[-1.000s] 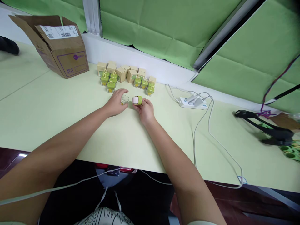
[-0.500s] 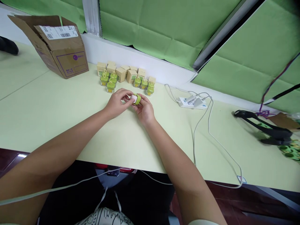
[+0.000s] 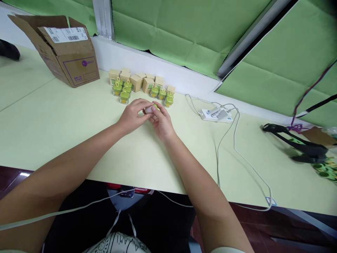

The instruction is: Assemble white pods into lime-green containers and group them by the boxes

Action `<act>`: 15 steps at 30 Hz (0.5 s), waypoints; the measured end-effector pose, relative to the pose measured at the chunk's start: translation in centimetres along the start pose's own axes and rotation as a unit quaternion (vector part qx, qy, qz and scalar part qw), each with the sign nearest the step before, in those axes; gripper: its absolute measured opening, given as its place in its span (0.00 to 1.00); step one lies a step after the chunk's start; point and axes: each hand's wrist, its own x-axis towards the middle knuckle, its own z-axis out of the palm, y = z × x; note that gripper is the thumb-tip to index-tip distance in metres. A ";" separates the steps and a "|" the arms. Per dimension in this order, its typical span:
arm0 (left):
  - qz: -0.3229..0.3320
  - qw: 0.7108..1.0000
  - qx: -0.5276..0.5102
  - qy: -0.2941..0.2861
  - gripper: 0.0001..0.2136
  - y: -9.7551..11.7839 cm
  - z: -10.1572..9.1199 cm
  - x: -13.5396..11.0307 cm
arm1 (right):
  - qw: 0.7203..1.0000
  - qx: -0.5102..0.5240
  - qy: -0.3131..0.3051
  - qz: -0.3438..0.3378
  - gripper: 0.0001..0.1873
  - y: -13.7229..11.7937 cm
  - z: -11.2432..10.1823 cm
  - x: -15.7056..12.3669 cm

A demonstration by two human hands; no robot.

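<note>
On the pale-green table [image 3: 126,158] we see an open brown cardboard box [image 3: 79,68], small beige cartons [image 3: 136,83], green-lidded clear jars [image 3: 124,97], a white power strip [image 3: 206,115] and, seemingly, a black holder [image 3: 313,149].

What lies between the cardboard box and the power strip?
In the head view, small cartons, green-lidded jars, then a white cable near the power strip.

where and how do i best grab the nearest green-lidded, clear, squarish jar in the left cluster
Probably by opposite sides of its green lid, coming from the near side and slightly above. The jar stands upright with its near face exposed, while similar green-lidded jars crowd behind it. Mind the bare left hand close by.
</note>
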 end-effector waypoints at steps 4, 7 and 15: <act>0.034 0.999 0.040 0.011 0.12 -0.1 -0.2 0.0 | 1.000 -0.011 -0.005 0.018 0.23 -0.4 0.2 -0.2; 0.057 0.997 0.055 0.023 0.13 0.0 -0.2 0.0 | 0.999 -0.007 -0.023 0.031 0.23 -0.5 0.4 -0.4; 0.046 0.997 0.055 0.009 0.11 0.1 -0.2 0.2 | 0.999 -0.031 -0.030 0.009 0.25 -0.1 0.3 -0.4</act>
